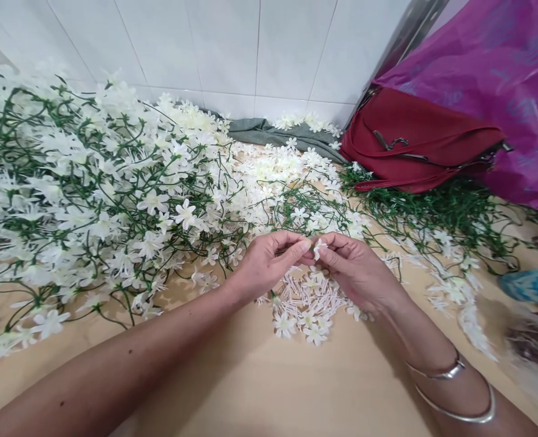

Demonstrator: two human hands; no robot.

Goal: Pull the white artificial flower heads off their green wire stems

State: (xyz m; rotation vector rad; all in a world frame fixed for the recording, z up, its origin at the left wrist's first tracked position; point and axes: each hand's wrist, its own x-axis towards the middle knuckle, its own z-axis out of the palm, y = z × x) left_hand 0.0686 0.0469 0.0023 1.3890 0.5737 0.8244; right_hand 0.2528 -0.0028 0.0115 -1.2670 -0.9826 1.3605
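My left hand (273, 261) and my right hand (357, 267) meet above the table, fingertips pinched close together. Between them is a small white artificial flower (319, 249), gripped at its edge by my right thumb and forefinger. My left fingers are closed at the flower's green base; the stem there is mostly hidden by the fingertips. Just under the hands lies a small heap of loose white flowers and thin white stamens (308, 303). A large pile of white artificial flowers on green stems (114, 176) spreads to the left of my left hand.
More loose white petals (278, 167) lie behind my hands. A red handbag (424, 139) rests on green stems (446, 203) at the back right, beside a purple plastic bag (501, 73). A blue-and-white item (531, 285) sits at the right edge. White wall tiles (228, 48) rise behind.
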